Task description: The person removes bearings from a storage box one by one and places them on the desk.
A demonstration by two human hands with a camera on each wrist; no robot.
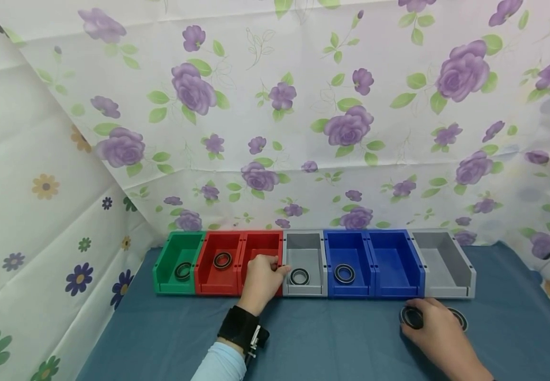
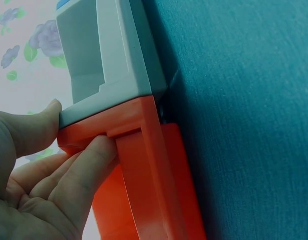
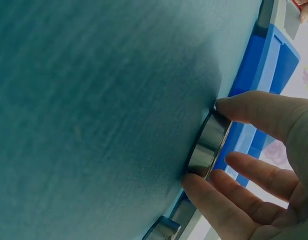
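Observation:
My left hand [image 1: 262, 280] is at the second red bin [image 1: 262, 242]. In the left wrist view, the thumb lies against the grey bin [image 2: 86, 95] and the fingers are inside the red bin [image 2: 143, 165], pinching the adjoining side walls. My right hand [image 1: 439, 328] pinches a black-and-silver ring bearing [image 1: 411, 317] between thumb and fingers, close over the cloth. Its metal rim [image 3: 210, 142] shows side-on in the right wrist view. Another bearing [image 1: 459, 319] lies just beyond that hand, partly hidden by it.
Bearings lie in the green bin [image 1: 182, 271], first red bin [image 1: 222, 260], left grey bin [image 1: 299, 276] and left blue bin [image 1: 344, 273]. The right blue bin [image 1: 395, 254] and right grey bin [image 1: 441, 259] end the row. A flowered sheet [image 1: 303, 148] hangs behind.

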